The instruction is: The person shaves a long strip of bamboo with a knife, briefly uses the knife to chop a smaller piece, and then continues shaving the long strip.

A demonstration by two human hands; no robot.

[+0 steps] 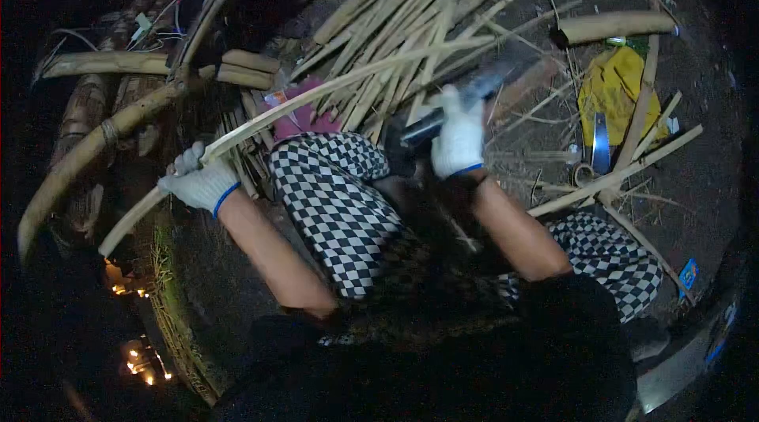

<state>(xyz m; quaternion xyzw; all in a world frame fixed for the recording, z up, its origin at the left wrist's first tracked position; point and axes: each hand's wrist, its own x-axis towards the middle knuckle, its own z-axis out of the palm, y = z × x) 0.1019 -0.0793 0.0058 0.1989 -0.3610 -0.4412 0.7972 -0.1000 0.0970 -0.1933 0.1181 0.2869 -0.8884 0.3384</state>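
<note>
Two hands: white knit gloves with blue cuffs, forearms bare, held well apart above the lap.
Left hand (198,182): closed around the bamboo strip (316,96) near its lower end, fingers wrapped over it.
Right hand (460,140): clenched on the dark handle of a knife (427,126), just above the knee; blade blurred, angled up and to the right.
Strip, look: long, thin, pale yellow, smooth-faced, bent in a gentle arc; narrow along its whole length.
Strip, place: from low on the left, up through the left fist, across the checkered trousers (336,201), on toward the upper right, passing just above the right hand.
Blade and strip: close together; touching or not, cannot tell because of blur.
Pile of strips (411,11): many similar pale lengths fanned out on the ground beyond the knees.
Thick bamboo pole (95,145): darker, curved, lying at the left, near the left hand.
Yellow bag (613,94): crumpled on the dirt to the right, a blue-bladed tool (601,144) just beside it.
Short bamboo section (617,25): round, lying above the bag.
</note>
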